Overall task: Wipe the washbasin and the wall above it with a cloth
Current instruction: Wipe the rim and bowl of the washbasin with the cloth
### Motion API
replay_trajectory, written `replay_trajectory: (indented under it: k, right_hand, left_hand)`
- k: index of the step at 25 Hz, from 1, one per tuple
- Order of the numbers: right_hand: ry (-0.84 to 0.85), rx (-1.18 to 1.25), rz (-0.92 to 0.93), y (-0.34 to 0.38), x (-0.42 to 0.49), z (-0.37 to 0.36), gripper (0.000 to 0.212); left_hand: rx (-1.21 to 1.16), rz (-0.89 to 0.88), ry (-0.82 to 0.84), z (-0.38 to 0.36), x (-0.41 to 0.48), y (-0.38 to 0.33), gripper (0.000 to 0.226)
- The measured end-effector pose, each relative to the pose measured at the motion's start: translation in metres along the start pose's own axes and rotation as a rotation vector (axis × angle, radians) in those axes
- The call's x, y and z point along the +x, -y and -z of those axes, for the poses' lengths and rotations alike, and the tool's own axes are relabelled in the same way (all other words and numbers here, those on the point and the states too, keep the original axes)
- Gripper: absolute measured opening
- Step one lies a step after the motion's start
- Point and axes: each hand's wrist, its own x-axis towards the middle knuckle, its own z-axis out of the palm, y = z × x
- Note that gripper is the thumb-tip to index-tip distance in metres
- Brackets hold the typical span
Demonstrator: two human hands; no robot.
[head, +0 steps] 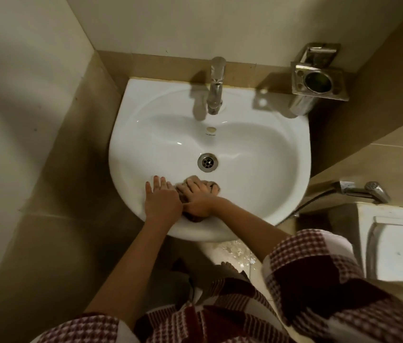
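Checked sleeves (319,280) fill the near edge; both arms reach to the washbasin (282,115). Right hand (199,198) lies flat, fingers spread, pressing a brownish cloth (214,188) onto the near rim — not gripping it. Left hand (162,200) is open and flat on the rim just left, touching the right, holding nothing. Best approach: keep even pressure, sweep along the rim, then down toward the drain (207,162). Wall (195,21) above looks untouched. Small print under the overflow hole — too small to read.
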Motion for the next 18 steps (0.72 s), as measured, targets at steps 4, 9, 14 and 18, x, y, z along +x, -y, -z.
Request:
replay_trajectory:
  k: [4, 9, 14, 18]
  right_hand:
    - [-0.28, -0.021, 0.079, 0.027, 0.058, 0.009, 0.079]
    - [-0.454, 0.015, -0.017, 0.021, 0.087, 0.021, 0.088]
    - [-0.587, 0.039, -0.456, -0.031, 0.061, 0.018, 0.079]
    - [-0.572, -0.032, -0.698, -0.077, 0.015, 0.039, 0.098]
  left_hand:
    - [0.03, -0.043, -0.171, -0.004, 0.049, 0.032, 0.055]
    - [0.045, -0.02, -0.198, -0.004, 0.105, 0.035, 0.066]
    - [0.076, -0.097, -0.212, -0.007, 0.099, 0.003, 0.06]
    - [-0.013, -0.135, -0.221, 0.007, 0.081, -0.024, 0.059]
